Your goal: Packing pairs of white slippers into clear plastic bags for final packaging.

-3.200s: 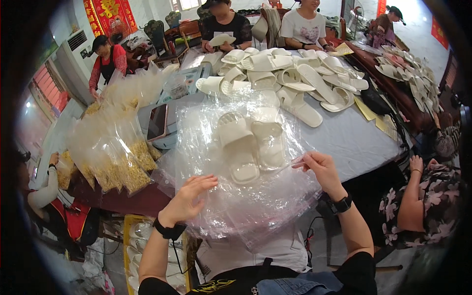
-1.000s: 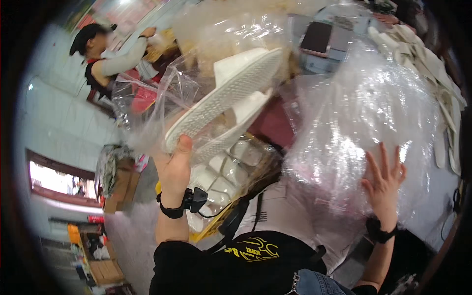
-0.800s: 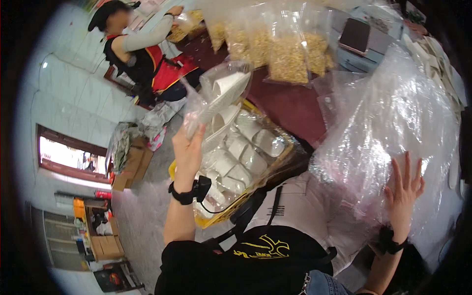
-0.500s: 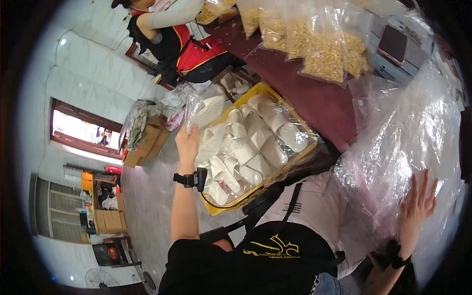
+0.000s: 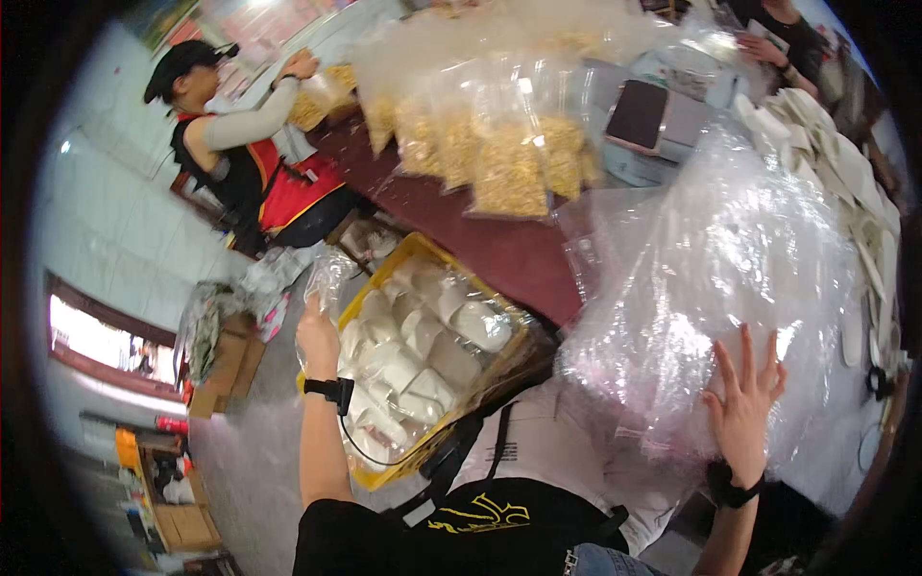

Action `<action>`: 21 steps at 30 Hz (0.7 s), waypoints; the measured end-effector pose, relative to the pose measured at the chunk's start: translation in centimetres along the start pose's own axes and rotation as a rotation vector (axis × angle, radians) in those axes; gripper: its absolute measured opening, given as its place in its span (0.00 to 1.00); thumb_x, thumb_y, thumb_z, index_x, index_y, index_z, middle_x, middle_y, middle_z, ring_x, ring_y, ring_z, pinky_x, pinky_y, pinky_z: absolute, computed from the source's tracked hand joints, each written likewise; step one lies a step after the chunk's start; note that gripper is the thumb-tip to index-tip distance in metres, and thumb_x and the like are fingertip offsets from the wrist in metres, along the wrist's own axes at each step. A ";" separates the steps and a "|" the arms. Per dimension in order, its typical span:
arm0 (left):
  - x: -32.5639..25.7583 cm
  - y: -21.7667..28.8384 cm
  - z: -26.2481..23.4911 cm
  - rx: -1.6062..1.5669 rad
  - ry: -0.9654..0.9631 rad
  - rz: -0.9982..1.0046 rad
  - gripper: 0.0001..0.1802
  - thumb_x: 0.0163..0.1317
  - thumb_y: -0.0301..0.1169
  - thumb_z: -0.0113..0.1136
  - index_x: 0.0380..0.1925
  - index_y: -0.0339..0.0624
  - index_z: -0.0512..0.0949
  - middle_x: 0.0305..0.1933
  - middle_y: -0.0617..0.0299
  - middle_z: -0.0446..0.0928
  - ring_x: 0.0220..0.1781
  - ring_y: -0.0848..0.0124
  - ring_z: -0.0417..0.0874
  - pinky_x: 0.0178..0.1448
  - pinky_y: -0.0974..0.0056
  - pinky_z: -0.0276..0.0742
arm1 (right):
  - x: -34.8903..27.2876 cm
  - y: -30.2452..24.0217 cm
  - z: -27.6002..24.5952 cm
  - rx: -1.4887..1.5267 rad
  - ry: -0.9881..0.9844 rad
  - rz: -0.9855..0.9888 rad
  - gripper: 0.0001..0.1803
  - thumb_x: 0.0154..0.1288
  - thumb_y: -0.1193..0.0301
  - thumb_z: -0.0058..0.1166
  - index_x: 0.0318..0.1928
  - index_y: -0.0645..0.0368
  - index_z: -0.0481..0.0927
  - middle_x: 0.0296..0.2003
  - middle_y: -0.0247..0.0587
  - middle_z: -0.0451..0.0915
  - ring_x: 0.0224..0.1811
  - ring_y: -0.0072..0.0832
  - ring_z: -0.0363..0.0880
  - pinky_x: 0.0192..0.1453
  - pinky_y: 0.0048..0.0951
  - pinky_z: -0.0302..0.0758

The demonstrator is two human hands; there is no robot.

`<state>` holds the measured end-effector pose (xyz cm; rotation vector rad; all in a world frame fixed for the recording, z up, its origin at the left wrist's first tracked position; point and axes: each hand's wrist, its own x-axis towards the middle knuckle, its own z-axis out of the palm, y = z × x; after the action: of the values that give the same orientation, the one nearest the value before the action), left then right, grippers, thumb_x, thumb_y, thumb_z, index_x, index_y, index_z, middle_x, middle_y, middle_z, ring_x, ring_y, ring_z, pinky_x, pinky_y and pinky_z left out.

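My left hand (image 5: 318,338) is closed around a clear plastic bag (image 5: 329,273), held up beside the near left side of a yellow crate (image 5: 377,477). What looks like a white slipper is inside the bag, seen edge-on and partly hidden by glare. White slippers (image 5: 401,370) in clear wrapping fill the crate. On the right, my right hand (image 5: 743,398) lies open, fingers spread, on a large heap of clear plastic bags (image 5: 687,298). Some pinkish colour shows low in that heap.
Bags of yellow pieces (image 5: 511,173) stand on a dark red table (image 5: 499,252), with a phone (image 5: 638,115) on a grey device beyond. A co-worker (image 5: 230,154) handles a similar bag at far left. Another person is at far right, near white straps (image 5: 836,158). Cardboard boxes (image 5: 228,360) lie left.
The view has swung right and upward, bringing in more of the table and a second person. The held bag now shows edge-on. My right hand stays spread on the plastic heap.
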<state>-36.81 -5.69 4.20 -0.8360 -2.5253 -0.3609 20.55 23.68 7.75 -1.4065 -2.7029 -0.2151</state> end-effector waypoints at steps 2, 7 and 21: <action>1.4 1.7 5.3 0.057 -0.176 -0.075 0.23 0.64 0.24 0.55 0.60 0.44 0.75 0.48 0.39 0.83 0.43 0.38 0.85 0.48 0.39 0.79 | 0.1 0.3 0.1 0.032 0.026 -0.061 0.36 0.69 0.41 0.47 0.74 0.37 0.69 0.81 0.36 0.53 0.84 0.54 0.38 0.80 0.59 0.36; -1.3 2.6 21.2 0.009 -0.461 0.072 0.36 0.64 0.28 0.53 0.74 0.58 0.62 0.73 0.45 0.68 0.64 0.38 0.76 0.61 0.25 0.69 | 0.3 0.6 0.4 0.015 0.034 -0.067 0.36 0.70 0.39 0.45 0.73 0.38 0.71 0.80 0.38 0.54 0.83 0.55 0.39 0.79 0.59 0.38; -0.7 10.1 32.4 -0.032 -0.839 0.191 0.35 0.69 0.35 0.51 0.76 0.53 0.58 0.81 0.44 0.54 0.65 0.42 0.76 0.70 0.39 0.70 | -0.6 1.4 0.0 -0.066 -0.080 -0.016 0.37 0.71 0.35 0.41 0.74 0.35 0.69 0.80 0.42 0.56 0.83 0.56 0.40 0.79 0.61 0.38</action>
<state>-40.98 14.05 -23.05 -1.4622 -3.1369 0.0394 22.06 23.97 7.78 -1.4419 -2.7971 -0.2570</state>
